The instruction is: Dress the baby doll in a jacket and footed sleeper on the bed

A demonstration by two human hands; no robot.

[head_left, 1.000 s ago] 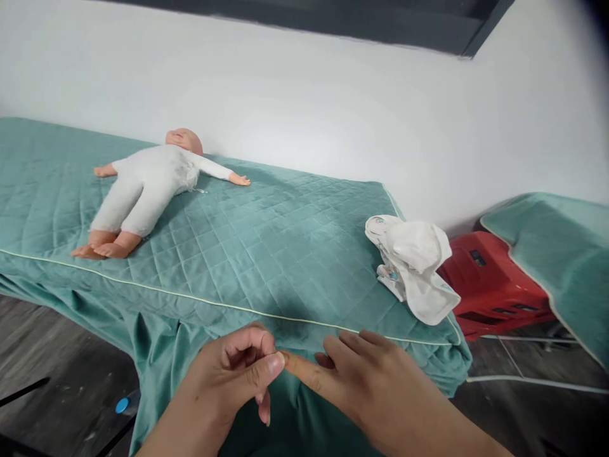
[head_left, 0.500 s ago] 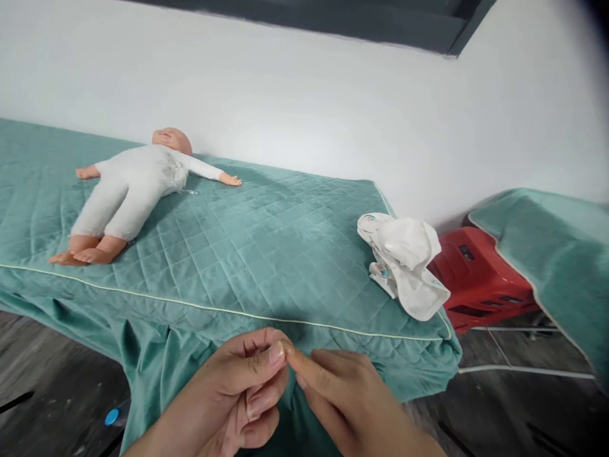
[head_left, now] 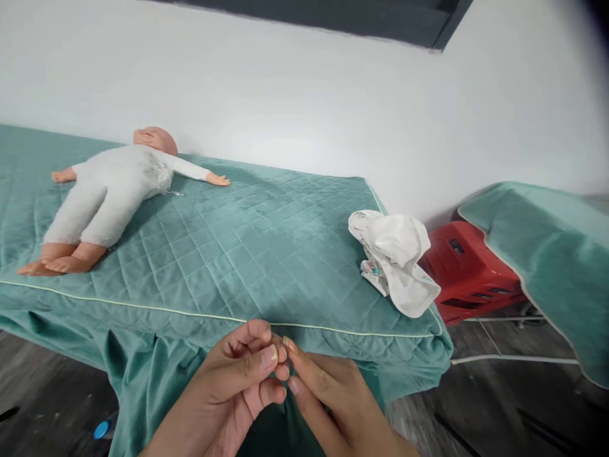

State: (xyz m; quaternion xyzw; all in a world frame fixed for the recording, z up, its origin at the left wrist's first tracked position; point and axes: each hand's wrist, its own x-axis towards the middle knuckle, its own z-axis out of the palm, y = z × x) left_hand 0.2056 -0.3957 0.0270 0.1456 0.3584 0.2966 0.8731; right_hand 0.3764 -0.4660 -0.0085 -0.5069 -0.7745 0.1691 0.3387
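Observation:
Just in front of the bed's near edge, my left hand point(head_left: 242, 381) has its thumb pressed to its curled fingers. The fingertips of my right hand point(head_left: 333, 393) meet those of the left, index finger and thumb drawn together. Anything between them is too small or hidden to make out. Beyond my hands, at the left of the green quilted bed cover point(head_left: 266, 254), a baby doll point(head_left: 114, 178) with a white cloth body lies on its back. Crumpled white cloth point(head_left: 397, 247) with small coloured prints rests at the bed's right corner.
A red plastic stool point(head_left: 471, 273) stands right of the bed, partly under another green cover point(head_left: 547, 254). A white wall point(head_left: 285, 95) rises behind. On the dark floor at lower left is something with a blue cap point(head_left: 101, 430).
The view has swung slightly right, so the doll and cloth appear further left. My left fingers have uncurled a little and my fingertips have shifted against each other.

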